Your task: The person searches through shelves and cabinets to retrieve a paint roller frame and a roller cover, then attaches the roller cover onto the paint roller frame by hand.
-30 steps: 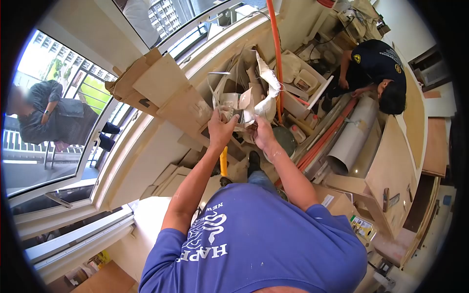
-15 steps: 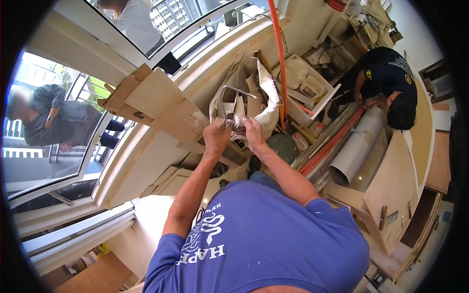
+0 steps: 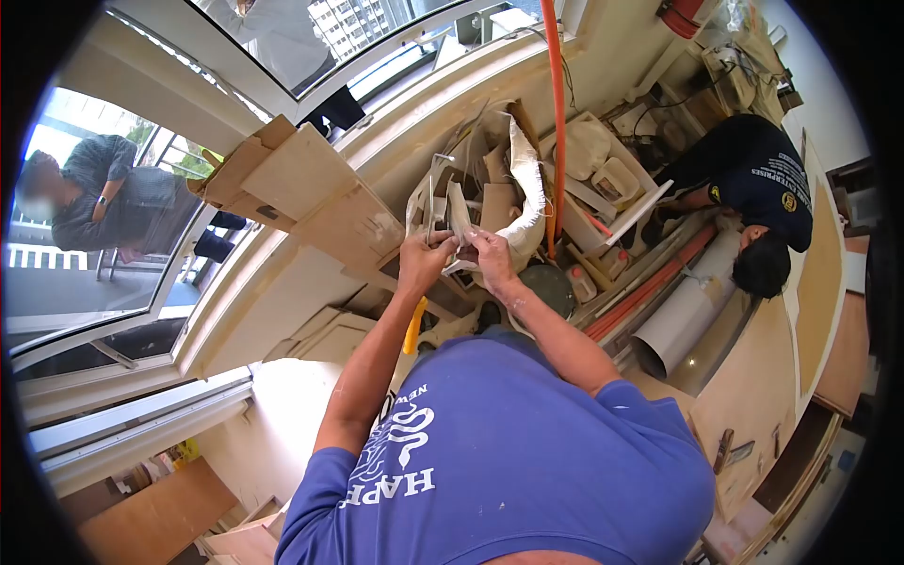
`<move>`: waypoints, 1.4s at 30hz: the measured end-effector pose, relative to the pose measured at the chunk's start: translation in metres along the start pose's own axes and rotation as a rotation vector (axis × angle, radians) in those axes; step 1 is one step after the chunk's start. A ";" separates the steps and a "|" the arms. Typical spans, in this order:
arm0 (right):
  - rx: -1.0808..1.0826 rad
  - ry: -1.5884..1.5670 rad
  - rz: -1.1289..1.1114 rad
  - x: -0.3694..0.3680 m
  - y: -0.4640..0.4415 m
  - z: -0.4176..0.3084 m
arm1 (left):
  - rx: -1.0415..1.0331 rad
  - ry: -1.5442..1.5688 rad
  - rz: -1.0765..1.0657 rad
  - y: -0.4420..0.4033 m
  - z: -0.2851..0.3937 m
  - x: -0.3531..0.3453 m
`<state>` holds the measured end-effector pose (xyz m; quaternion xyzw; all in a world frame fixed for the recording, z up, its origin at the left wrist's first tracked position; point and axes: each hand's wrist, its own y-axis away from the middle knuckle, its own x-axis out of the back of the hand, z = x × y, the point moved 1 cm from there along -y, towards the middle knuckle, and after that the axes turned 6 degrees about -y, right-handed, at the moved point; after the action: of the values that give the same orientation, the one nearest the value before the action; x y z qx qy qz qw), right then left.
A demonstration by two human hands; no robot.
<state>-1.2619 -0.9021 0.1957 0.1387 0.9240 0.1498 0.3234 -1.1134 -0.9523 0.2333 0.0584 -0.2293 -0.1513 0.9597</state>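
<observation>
My left hand (image 3: 424, 262) is closed around a paint roller frame, whose thin bent metal rod (image 3: 432, 193) rises above the fingers. A yellow handle (image 3: 414, 325) shows below, beside my left forearm. Close by on the right, my right hand (image 3: 493, 260) is closed, fingertips pinched near the left hand's. What it pinches is small, pale and partly hidden by the fingers. Beyond both hands stands an open white woven sack (image 3: 526, 184) with a frayed rim, holding pale offcuts and scraps.
A co-worker (image 3: 767, 184) bends over at the right, near a large grey pipe (image 3: 692, 301) and orange pipes (image 3: 645, 297). Boards (image 3: 325, 193) lean at left by the windows. An orange hose (image 3: 558, 122) hangs upright. Another person (image 3: 113, 202) stands outside the glass.
The metal rod has turned in my hands, its bent end now pointing more away from me. The yellow handle has come into sight. The co-worker's head has lowered slightly.
</observation>
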 end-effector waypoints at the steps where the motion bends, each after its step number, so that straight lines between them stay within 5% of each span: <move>1: -0.003 0.002 -0.002 0.003 -0.002 0.001 | 0.022 0.014 -0.004 0.000 0.002 -0.001; 14: -0.082 -0.107 0.034 0.016 -0.002 -0.021 | 0.170 0.316 -0.097 -0.010 0.000 -0.007; 23: -0.138 -0.090 0.002 0.021 -0.001 -0.032 | 0.459 0.482 -0.239 -0.009 0.020 0.008; 35: -0.138 -0.104 0.008 0.018 0.001 -0.036 | 0.445 0.418 -0.199 -0.008 0.022 0.005; 42: 0.012 0.173 -0.021 0.018 -0.001 -0.021 | 0.158 0.153 -0.052 -0.004 0.017 -0.016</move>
<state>-1.2888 -0.9010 0.2005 0.1173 0.9507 0.1522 0.2433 -1.1361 -0.9519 0.2404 0.1513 -0.1652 -0.1528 0.9625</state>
